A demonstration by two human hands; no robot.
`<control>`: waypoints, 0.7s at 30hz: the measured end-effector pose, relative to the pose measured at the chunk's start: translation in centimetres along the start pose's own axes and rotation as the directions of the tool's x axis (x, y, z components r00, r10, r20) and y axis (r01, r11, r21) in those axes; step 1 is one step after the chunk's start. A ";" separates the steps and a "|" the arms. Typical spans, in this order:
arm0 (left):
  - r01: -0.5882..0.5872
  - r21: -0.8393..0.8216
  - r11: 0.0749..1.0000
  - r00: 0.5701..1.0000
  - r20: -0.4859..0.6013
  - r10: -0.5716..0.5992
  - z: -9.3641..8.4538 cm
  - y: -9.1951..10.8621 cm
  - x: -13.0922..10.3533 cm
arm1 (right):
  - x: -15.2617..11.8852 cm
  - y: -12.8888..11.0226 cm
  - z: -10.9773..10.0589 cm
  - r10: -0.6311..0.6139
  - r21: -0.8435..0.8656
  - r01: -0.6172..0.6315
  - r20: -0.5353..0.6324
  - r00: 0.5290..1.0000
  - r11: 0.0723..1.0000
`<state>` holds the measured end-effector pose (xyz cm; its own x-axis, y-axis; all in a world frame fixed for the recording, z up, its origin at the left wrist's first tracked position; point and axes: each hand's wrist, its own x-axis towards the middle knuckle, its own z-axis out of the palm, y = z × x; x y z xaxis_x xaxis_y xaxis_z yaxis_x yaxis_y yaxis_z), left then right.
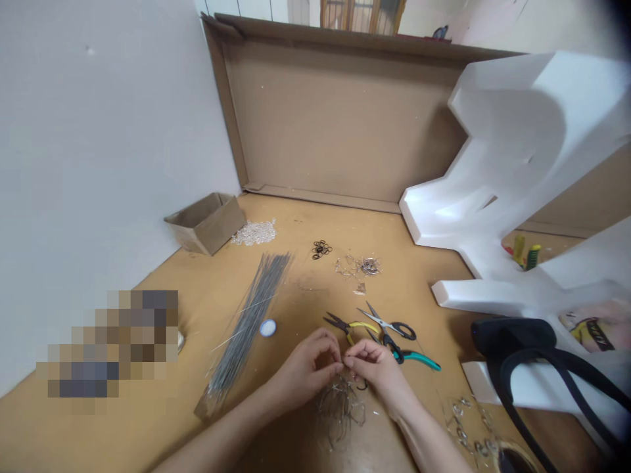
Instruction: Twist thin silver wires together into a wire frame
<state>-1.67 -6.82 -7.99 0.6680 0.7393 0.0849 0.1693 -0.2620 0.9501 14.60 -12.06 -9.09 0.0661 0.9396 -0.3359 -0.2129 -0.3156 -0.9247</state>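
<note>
My left hand (315, 362) and my right hand (371, 365) meet fingertip to fingertip low in the middle of the view. Both are pinched closed on something too small to make out. Just below them lies a tangle of thin bent wire pieces (340, 410). Yellow-handled pliers (362, 325) lie right behind my fingers. Black-handled scissors (389, 323) and a teal-handled tool (419, 358) are beyond my right hand. To the left lies a long bundle of straight grey wires (251, 315), with a small round white-and-blue lid (267, 328) beside it.
An open cardboard box (210, 226) stands by clear beads (256, 232). Black rings (321, 249) and a wire pile (369, 266) lie farther back. White foam packing (444, 210) and a black strap (513, 335) are at right. A large carton (345, 118) stands behind.
</note>
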 end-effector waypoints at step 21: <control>0.098 -0.091 0.991 0.995 0.010 -0.097 0.2 0.1 0.1 | 0.0 0.3 -0.1 0.008 0.016 -0.009 0.042 0.999 1.000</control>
<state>-1.43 -6.88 -7.95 0.6557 0.7549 -0.0110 0.1674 -0.1311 0.9771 14.61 -12.16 -9.40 0.0233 0.9417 -0.3357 -0.2293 -0.3218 -0.9186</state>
